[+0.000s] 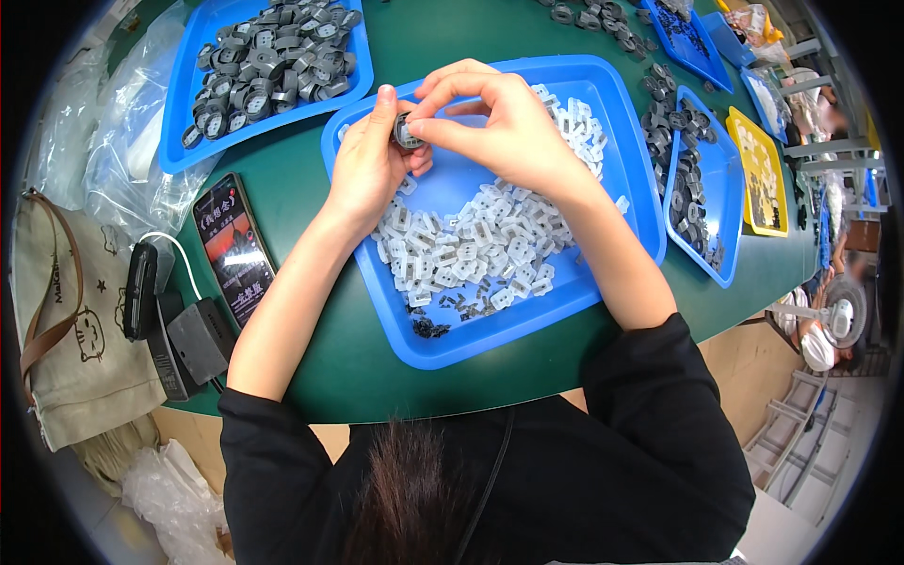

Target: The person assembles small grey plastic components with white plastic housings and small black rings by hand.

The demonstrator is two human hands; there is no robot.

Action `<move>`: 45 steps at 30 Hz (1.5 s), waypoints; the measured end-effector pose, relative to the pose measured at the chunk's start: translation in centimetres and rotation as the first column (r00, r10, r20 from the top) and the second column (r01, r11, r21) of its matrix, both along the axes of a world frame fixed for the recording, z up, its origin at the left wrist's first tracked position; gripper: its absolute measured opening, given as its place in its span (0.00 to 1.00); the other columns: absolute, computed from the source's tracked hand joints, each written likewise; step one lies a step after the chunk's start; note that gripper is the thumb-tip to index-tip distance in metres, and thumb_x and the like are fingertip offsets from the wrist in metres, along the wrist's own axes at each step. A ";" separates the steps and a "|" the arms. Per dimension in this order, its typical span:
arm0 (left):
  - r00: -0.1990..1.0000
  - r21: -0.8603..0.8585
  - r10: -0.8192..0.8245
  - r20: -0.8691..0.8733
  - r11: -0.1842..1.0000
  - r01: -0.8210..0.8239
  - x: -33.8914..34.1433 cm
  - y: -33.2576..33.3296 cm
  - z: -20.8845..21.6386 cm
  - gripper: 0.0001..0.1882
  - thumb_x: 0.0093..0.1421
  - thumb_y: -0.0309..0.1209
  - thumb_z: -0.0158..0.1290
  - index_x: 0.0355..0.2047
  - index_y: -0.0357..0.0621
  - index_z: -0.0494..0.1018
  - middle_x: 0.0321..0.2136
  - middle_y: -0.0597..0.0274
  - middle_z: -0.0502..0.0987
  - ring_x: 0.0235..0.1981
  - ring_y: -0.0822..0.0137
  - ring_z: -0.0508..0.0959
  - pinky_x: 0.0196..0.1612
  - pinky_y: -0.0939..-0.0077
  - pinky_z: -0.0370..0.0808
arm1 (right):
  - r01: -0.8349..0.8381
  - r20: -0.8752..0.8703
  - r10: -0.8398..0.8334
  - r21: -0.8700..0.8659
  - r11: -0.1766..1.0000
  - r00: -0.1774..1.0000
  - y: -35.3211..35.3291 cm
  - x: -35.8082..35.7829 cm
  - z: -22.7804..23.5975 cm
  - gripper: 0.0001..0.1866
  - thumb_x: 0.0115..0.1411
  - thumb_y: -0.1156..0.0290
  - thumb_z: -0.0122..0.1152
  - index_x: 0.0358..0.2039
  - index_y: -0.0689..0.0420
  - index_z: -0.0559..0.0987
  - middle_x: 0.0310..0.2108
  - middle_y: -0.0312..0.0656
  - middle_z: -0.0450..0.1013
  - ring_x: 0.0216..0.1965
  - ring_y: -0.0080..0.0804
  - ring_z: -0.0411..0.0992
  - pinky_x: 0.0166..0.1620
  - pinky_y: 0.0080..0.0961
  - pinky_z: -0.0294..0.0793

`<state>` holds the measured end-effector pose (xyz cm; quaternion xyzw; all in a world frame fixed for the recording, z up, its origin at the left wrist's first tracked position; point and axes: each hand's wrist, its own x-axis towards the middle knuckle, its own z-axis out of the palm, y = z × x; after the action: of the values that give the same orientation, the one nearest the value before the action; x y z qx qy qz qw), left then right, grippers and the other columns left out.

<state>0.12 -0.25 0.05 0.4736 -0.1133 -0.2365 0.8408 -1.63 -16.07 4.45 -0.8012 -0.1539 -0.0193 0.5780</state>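
Above the far left part of a blue tray (527, 330), both hands meet around a small round dark grey plastic part (406, 133) with a lighter face. My left hand (369, 160) holds it between thumb and curled fingers. From the other side, my right hand (518, 122) pinches at the same part with thumb and index finger, its other fingers bent above. Below them, translucent white plastic pieces (499, 235) are heaped in the tray. Small black pieces (430, 328) lie in its near left corner.
A second blue tray (177, 155) at the far left holds many grey round parts. A phone (233, 247), a black power bank (141, 290) and a cloth bag (89, 348) lie to the left. Rightward are another blue tray (723, 202) and a yellow tray (778, 212).
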 end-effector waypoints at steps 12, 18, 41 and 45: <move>0.994 0.102 0.099 0.056 0.989 -0.104 -0.3 -0.1 0.2 0.26 0.67 0.47 0.33 0.32 0.35 0.69 0.21 0.64 0.67 0.21 0.74 0.64 0.26 0.81 0.63 | 0.124 0.469 0.016 -0.267 0.956 0.883 0.6 -0.2 -0.7 0.05 0.47 0.71 0.62 0.25 0.57 0.77 0.29 0.38 0.70 0.33 0.37 0.70 0.36 0.29 0.71; 0.983 0.019 0.182 -0.032 0.983 -0.181 0.2 0.0 -0.4 0.25 0.68 0.45 0.33 0.37 0.35 0.69 0.30 0.59 0.72 0.28 0.72 0.72 0.33 0.78 0.70 | 0.333 0.675 0.098 -0.479 0.813 0.731 1.5 -1.3 -0.8 0.11 0.48 0.70 0.58 0.34 0.54 0.79 0.32 0.37 0.70 0.33 0.36 0.70 0.38 0.34 0.71; 0.981 0.056 0.141 0.136 0.987 -0.150 -0.1 0.0 -0.5 0.13 0.63 0.26 0.39 0.43 0.32 0.68 0.31 0.60 0.73 0.28 0.74 0.72 0.33 0.79 0.72 | 0.146 0.107 -0.132 -0.136 0.980 0.985 -0.1 0.2 -0.7 0.13 0.48 0.65 0.64 0.32 0.59 0.80 0.24 0.38 0.74 0.22 0.20 0.69 0.27 0.18 0.70; 0.973 0.078 0.155 0.172 0.982 -0.170 0.0 0.0 -0.9 0.11 0.63 0.26 0.40 0.41 0.32 0.68 0.30 0.61 0.73 0.27 0.75 0.72 0.32 0.80 0.72 | 0.131 0.096 -0.122 -0.099 0.986 0.988 -0.1 0.3 -0.8 0.12 0.48 0.67 0.65 0.32 0.60 0.80 0.21 0.36 0.73 0.20 0.18 0.68 0.26 0.16 0.69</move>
<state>0.14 -0.28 -0.81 0.5374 -0.1324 -0.1316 0.8224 -1.37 -16.19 3.60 -0.8370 -0.1293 -0.0838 0.5250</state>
